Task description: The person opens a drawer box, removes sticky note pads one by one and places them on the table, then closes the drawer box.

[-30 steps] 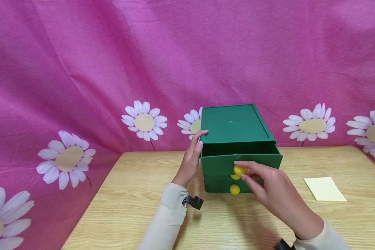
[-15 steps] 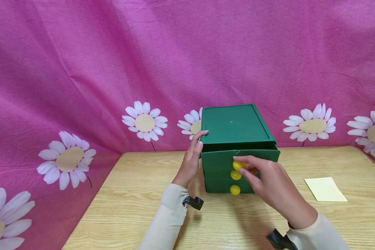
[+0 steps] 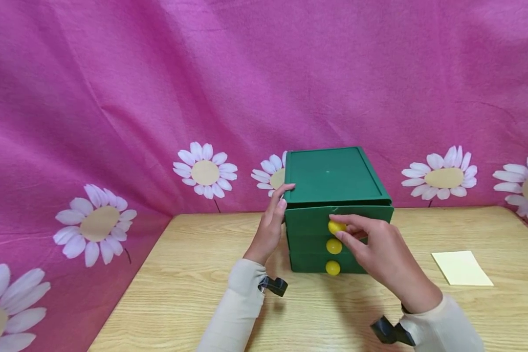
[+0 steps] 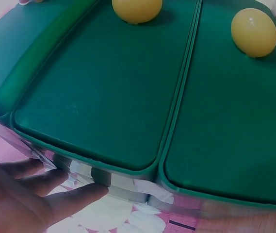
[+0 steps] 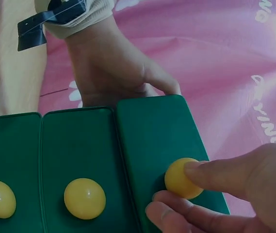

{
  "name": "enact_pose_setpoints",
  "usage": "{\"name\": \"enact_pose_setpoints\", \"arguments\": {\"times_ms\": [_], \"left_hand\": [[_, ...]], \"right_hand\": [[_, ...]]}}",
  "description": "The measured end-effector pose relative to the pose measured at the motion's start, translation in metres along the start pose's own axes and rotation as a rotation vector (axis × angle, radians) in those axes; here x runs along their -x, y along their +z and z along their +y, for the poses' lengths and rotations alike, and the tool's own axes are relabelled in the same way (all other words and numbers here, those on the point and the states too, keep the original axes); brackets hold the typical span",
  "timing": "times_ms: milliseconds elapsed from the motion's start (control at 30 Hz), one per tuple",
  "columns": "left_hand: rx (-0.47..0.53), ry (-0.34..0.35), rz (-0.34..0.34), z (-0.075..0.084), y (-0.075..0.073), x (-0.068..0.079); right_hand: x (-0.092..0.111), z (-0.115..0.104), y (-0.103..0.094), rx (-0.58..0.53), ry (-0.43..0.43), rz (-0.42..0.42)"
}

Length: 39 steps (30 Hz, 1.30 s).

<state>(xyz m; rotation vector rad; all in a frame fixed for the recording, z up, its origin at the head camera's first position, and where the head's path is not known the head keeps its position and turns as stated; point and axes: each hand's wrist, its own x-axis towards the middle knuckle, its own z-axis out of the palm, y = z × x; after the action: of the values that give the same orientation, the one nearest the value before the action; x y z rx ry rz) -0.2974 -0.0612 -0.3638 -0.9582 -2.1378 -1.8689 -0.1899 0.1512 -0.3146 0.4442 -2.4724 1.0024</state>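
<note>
A magenta cloth (image 3: 290, 73) printed with white daisies hangs behind a wood-grain table (image 3: 189, 254); with the green three-drawer cabinet (image 3: 332, 173) as the centre of the dial in the head view, one printed daisy (image 3: 95, 224) sits at nine o'clock. At half past seven lies the left sleeve (image 3: 235, 308), pale beige, with a black clip (image 3: 274, 286) at its cuff. Just beyond the cuff, between eight and nine o'clock, the left hand (image 3: 268, 230) rests against the cabinet's side near the front corner, its fingers extended and apart, one digit reaching onto the top edge; the left wrist view shows straight fingers along the side wall. The cabinet stands upright on the table, right of the middle of the head view, its front facing six o'clock. The top drawer (image 3: 305, 222) juts slightly forward of the two below, leaving a thin dark gap beneath the lid. On its front is the top yellow knob (image 3: 336, 227), with the middle knob (image 3: 334, 246) and the bottom knob (image 3: 332, 267) lined up below it toward six o'clock. At four o'clock the right hand (image 3: 380, 247) pinches the top yellow knob between thumb and fingertips. The right sleeve (image 3: 442, 327) follows toward five o'clock, and farther out at four o'clock a pale yellow sticky-note pad (image 3: 463, 268) lies flat, well apart from the cabinet.
</note>
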Motion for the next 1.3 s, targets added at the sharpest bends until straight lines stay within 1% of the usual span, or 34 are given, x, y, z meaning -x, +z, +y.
{"name": "enact_pose_setpoints", "arguments": {"times_ms": [200, 367, 500, 567, 700, 800, 900, 1100, 1200, 1300], "left_hand": [[0.016, 0.014, -0.002, -0.002, -0.002, 0.000], [0.024, 0.010, -0.009, -0.001, -0.002, 0.000], [0.028, -0.010, -0.011, 0.002, -0.002, 0.001], [0.034, -0.018, -0.013, 0.006, -0.001, 0.001], [0.046, -0.029, -0.014, 0.024, 0.000, 0.005], [0.039, -0.030, -0.014, 0.033, 0.000, 0.007], [0.033, -0.029, -0.013, 0.028, 0.000, 0.006], [0.011, -0.025, -0.010, 0.003, -0.001, 0.001], [0.002, -0.021, -0.006, 0.000, -0.001, 0.000], [0.002, -0.015, -0.006, 0.000, -0.001, 0.001]], "right_hand": [[-0.002, 0.002, 0.003, -0.009, -0.007, 0.025], [-0.002, 0.004, 0.005, -0.018, -0.011, 0.039], [-0.003, 0.006, 0.006, -0.024, -0.018, 0.054], [-0.003, 0.006, 0.007, -0.025, -0.019, 0.059], [-0.004, 0.007, 0.008, -0.024, -0.011, 0.062], [-0.004, 0.007, 0.008, -0.022, -0.007, 0.065], [-0.004, 0.008, 0.009, -0.018, -0.011, 0.072], [-0.005, 0.010, 0.010, -0.016, -0.024, 0.085], [-0.004, 0.011, 0.011, -0.019, -0.032, 0.093], [-0.004, 0.011, 0.012, -0.020, -0.039, 0.101]]}}
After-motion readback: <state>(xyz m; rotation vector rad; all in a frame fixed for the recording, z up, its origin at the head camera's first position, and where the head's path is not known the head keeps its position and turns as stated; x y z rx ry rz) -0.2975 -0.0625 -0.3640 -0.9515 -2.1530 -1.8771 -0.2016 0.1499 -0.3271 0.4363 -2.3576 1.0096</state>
